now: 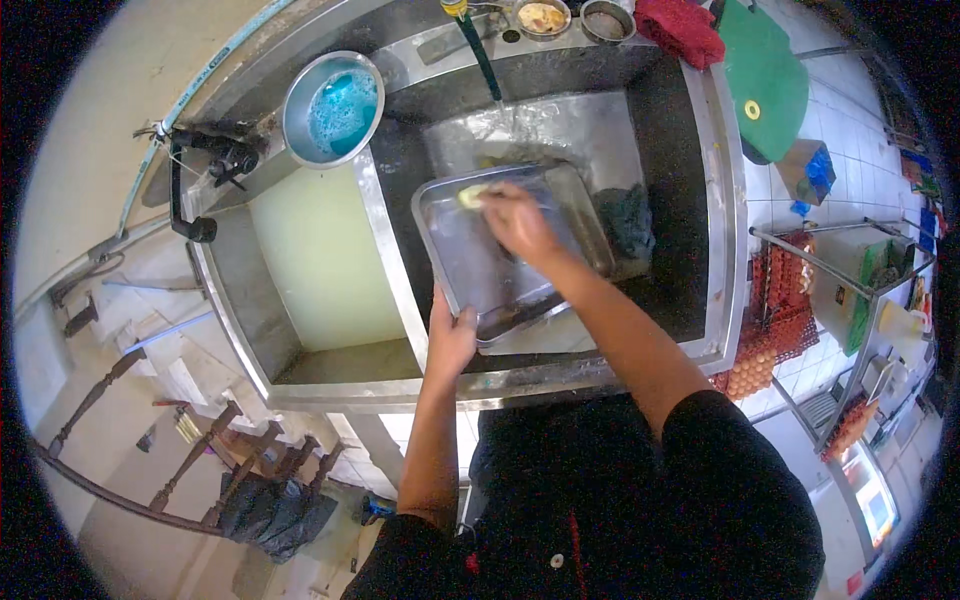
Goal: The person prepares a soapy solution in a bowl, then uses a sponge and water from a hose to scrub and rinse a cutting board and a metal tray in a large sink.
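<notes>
My left hand [451,341] grips the near left edge of a rectangular metal tray [457,240], tilted over the right basin of a steel sink [679,202]. Pinched in the fingers of my right hand [521,225] is a pale yellow sponge [472,196], against the tray's inner face near its far left corner. The right hand is blurred. Behind the tray, a dark green hose [480,56] runs water into the basin. A dark cloth-like bundle [626,225] lies on the basin floor, partly hidden by the tray.
Cloudy pale liquid [322,255] fills the left basin. A metal bowl of blue soapy water [334,109] stands on the rim at its far corner. On the back ledge are small round tins [607,21] and a red cloth [681,30]. Egg trays [754,371] stand right of the sink.
</notes>
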A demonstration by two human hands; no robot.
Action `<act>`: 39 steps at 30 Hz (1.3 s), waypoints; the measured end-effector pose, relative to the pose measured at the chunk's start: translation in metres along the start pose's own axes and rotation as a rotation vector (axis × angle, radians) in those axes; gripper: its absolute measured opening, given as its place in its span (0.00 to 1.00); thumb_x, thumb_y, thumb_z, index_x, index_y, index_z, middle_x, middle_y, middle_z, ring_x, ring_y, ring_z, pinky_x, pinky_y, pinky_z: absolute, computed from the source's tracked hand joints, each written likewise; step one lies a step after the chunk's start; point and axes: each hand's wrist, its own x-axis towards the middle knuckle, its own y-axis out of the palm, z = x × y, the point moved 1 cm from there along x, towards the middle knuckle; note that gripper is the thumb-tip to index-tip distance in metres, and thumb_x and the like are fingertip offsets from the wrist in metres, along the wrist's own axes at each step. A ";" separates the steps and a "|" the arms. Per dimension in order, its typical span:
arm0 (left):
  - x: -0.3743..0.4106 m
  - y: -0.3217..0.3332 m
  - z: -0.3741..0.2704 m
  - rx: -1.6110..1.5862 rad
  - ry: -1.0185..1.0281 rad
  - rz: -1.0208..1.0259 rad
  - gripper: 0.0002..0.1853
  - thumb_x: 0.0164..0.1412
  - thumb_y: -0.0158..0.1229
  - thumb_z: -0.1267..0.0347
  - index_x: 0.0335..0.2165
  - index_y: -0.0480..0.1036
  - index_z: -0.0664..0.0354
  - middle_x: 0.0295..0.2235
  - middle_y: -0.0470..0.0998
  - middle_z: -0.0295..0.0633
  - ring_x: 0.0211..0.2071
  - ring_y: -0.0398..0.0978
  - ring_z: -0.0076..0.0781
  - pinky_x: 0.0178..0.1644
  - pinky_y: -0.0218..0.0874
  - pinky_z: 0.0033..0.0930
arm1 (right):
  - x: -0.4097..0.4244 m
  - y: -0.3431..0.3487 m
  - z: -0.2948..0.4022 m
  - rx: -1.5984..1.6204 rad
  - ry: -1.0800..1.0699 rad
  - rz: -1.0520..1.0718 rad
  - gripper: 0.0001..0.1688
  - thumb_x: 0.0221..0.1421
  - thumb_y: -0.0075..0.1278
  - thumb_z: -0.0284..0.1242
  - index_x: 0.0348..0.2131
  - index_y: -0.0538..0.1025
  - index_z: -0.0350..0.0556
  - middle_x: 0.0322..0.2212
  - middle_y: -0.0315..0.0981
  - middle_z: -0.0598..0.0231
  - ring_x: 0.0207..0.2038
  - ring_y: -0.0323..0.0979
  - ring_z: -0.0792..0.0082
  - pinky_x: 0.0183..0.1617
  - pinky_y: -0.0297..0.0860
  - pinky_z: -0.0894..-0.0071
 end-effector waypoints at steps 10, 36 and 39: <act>0.010 0.005 -0.022 -0.036 -0.213 0.129 0.27 0.63 0.47 0.75 0.60 0.58 0.62 0.46 0.74 0.46 0.49 0.70 0.34 0.54 0.61 0.34 | 0.014 0.012 0.046 -0.037 -0.034 -0.072 0.16 0.50 0.51 0.17 0.41 0.78 0.39 0.38 0.75 0.45 0.39 0.74 0.45 0.44 0.70 0.60; -0.004 0.018 -0.016 -0.069 0.002 -0.431 0.22 0.71 0.48 0.59 0.51 0.67 0.68 0.42 0.73 0.39 0.42 0.67 0.27 0.50 0.59 0.33 | -0.084 -0.077 0.003 -0.152 0.132 0.623 0.12 0.47 0.54 0.28 0.34 0.79 0.43 0.31 0.77 0.50 0.35 0.75 0.48 0.41 0.71 0.57; -0.002 0.018 -0.002 -0.066 -0.061 -0.429 0.19 0.71 0.48 0.61 0.49 0.68 0.68 0.40 0.73 0.40 0.41 0.67 0.26 0.50 0.59 0.32 | -0.076 -0.029 0.078 0.004 0.068 0.620 0.12 0.46 0.53 0.29 0.33 0.80 0.44 0.32 0.77 0.52 0.38 0.75 0.50 0.45 0.69 0.55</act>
